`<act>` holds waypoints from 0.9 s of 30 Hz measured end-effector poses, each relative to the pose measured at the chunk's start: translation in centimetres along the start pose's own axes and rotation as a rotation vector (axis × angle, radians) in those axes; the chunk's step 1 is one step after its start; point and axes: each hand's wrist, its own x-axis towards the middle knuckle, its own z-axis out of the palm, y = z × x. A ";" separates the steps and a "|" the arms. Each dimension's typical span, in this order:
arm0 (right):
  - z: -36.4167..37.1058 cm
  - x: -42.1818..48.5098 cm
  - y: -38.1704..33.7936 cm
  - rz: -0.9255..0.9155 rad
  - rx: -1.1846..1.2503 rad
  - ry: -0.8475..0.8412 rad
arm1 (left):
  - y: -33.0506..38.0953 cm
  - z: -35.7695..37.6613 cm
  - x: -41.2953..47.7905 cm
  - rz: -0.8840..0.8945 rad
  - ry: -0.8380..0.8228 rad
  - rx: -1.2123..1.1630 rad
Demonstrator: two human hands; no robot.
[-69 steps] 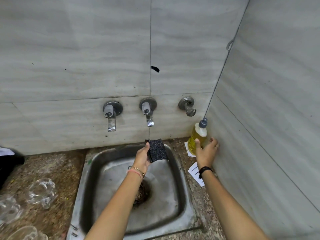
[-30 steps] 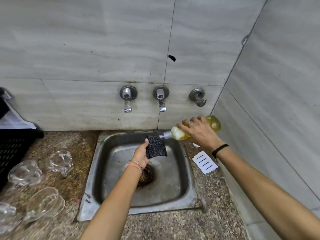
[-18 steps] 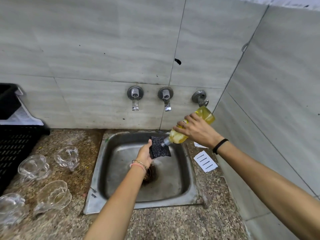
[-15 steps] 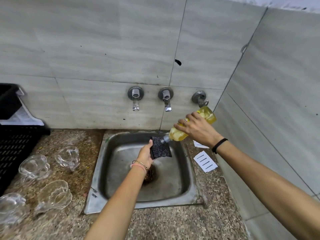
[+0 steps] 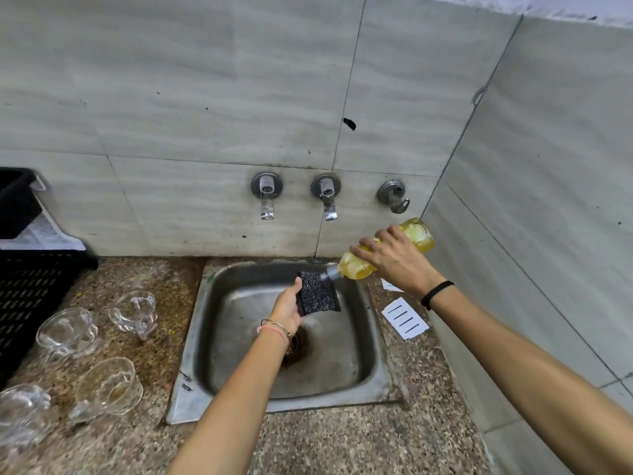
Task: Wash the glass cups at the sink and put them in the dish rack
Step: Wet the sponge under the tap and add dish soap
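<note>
Lifted from its corner since I first looked, the one soap bottle (image 5: 354,268) lay tilted with the right hand (image 5: 394,262) wrapped round it, its grey nozzle touching the single dark sponge (image 5: 318,294) that the left hand (image 5: 286,310) pinched above the steel sink (image 5: 191,337). I counted four glass cups (image 5: 133,311) (all clear, none inside the rack) on the speckled stone counter (image 5: 342,440) left of the sink, near one black dish rack (image 5: 30,293). There were also two paper slips (image 5: 404,322) on the right side and three metal fittings (image 5: 267,197) on the grey tiled wall (image 5: 205,80), which met another at the right.
</note>
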 end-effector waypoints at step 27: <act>6.5 -4.5 -0.3 0.450 0.741 -0.166 | -0.4 3.4 1.9 -0.007 0.006 -0.062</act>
